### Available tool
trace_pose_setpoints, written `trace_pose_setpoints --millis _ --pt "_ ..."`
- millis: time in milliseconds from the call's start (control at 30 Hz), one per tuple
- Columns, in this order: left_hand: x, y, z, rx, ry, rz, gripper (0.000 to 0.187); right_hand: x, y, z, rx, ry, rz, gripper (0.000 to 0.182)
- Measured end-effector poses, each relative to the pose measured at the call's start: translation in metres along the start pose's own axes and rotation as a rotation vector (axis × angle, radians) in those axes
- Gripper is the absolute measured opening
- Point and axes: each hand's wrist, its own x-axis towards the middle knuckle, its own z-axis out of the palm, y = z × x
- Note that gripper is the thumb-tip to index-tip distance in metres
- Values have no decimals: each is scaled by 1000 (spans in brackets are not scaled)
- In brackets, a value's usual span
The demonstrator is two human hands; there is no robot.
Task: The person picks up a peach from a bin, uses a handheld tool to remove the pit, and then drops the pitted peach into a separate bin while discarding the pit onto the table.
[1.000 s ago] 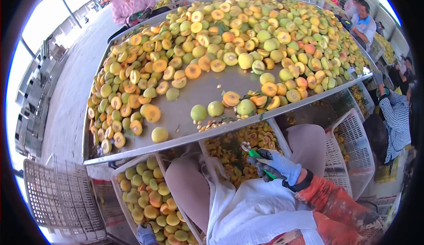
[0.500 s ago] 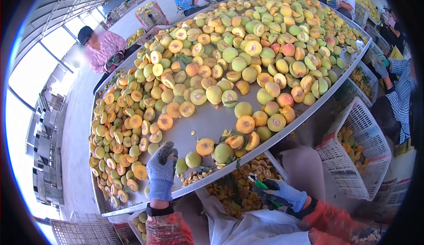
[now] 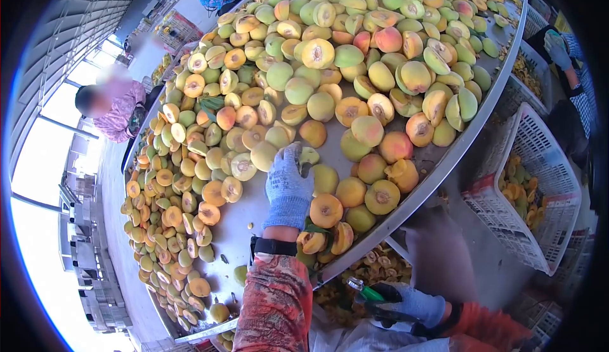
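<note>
My left hand (image 3: 288,177), in a blue-grey work glove, reaches over the metal table to the fruit pile. Its fingers curl round a pale green peach (image 3: 309,155), which they partly hide. Just left of the fingers lies a yellow-green peach (image 3: 263,156), and a whole green peach (image 3: 325,179) sits to the right. Low in the view, beyond the table edge, my right hand (image 3: 409,304), gloved too, is closed on a green-handled tool (image 3: 372,293) with a short metal tip pointing left. Whole and halved peaches (image 3: 317,54), some showing brown pits or hollows, cover much of the table.
The table's raised metal rim (image 3: 444,177) runs diagonally in front of me. Below it are cut fruit pieces (image 3: 380,263). A white plastic crate (image 3: 530,193) with fruit pieces stands at right. Co-workers sit around the table: a pink sleeve (image 3: 120,108) at left, a gloved hand (image 3: 558,51) at right.
My left hand has moved forward from the near part of the table into the pile and closed round a peach. My right hand still holds the tool low. The view has shifted.
</note>
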Motion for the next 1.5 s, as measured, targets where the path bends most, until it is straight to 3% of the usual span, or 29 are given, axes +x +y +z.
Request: trace_pose_setpoints --millis 67,133,233,400,467,533,600,667,733,800,833,867,933,967,1033,1200,1267,1300,1333,1400,1433,1500 --pt "-3 0 4 18 2 100 53 1 3 -2 -23 -35 -10 35" --pt "-5 19 -5 -14 -37 -125 51 3 5 -3 -56 -61 -34 34" --pt "-1 1 -5 -8 -86 -255 52 5 8 -2 -157 -37 -44 30" --pt "-27 -35 -17 -283 -26 -319 53 4 3 4 -317 67 -5 33" --pt "-46 -22 -38 -808 -75 -693 50 6 10 0 -356 69 39 35" --pt "-70 -33 -54 -958 -15 -696 50 10 18 0 -347 101 -141 36" --pt "-104 -25 -85 -1414 105 -593 50 13 30 -8 -307 108 -100 37" --pt "-144 -13 -112 -1541 155 -572 48 15 29 -9 -261 186 -97 37" --pt "-184 -18 -121 -1744 147 -585 44 16 26 0 -438 221 -67 39" --pt "-223 -16 -125 -1721 175 -598 40 15 29 24 -367 247 -275 40" --pt "-239 -14 -126 -1726 161 -594 36 17 31 39 -696 352 -390 40" --pt "-253 -11 -126 -1740 184 -613 36 20 28 56 -713 346 -364 40" --pt "-276 -3 -125 -1811 234 -685 35 23 24 93 -1107 221 -788 40" --pt "-287 -2 -126 -1755 204 -722 39 26 23 112 -1123 216 -768 40" --pt "-306 5 -129 -1786 212 -688 42 30 25 145 -1305 244 -937 42" --pt "-353 -3 -127 -1762 141 -583 49 40 42 172 -1614 191 -874 36" --pt "-365 -4 -136 -1675 145 -549 46 45 36 161 -1754 361 -719 31" --pt "-373 -6 -141 -1793 178 -618 45 43 35 161 -1754 471 -655 32" --pt "-378 -7 -145 -1911 216 -682 43 42 40 166 -1767 457 -657 32" --pt "-386 -8 -145 -1966 293 -665 41 30 59 173 -1723 203 -868 36" --pt "-388 -13 -141 -1945 279 -664 40 23 69 182 -1838 168 -796 43" --pt "-390 -17 -139 -1946 265 -643 39 22 88 186 -1925 170 -793 40"
